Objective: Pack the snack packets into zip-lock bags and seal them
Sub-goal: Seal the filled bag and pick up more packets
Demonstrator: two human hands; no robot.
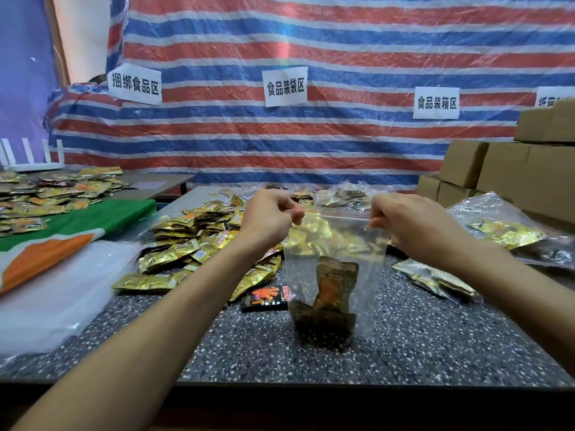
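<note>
Gaps threaten the seal — left hand (270, 219) and right hand (406, 223) pinch the zip-lock bag's (368, 275) top corners, and uneven pressing could free the snack packets (333, 295).

Soft, even indoor light leaves only a faint shadow beneath the zip-lock bag (367, 275) on the tabletop (435, 337), whose near edge falls into darkness, while sheen streaks the plastic-covered tarp (342, 141), a thin rainbow flare crosses it, and wide-angle distortion bends the frame's edges.
</note>
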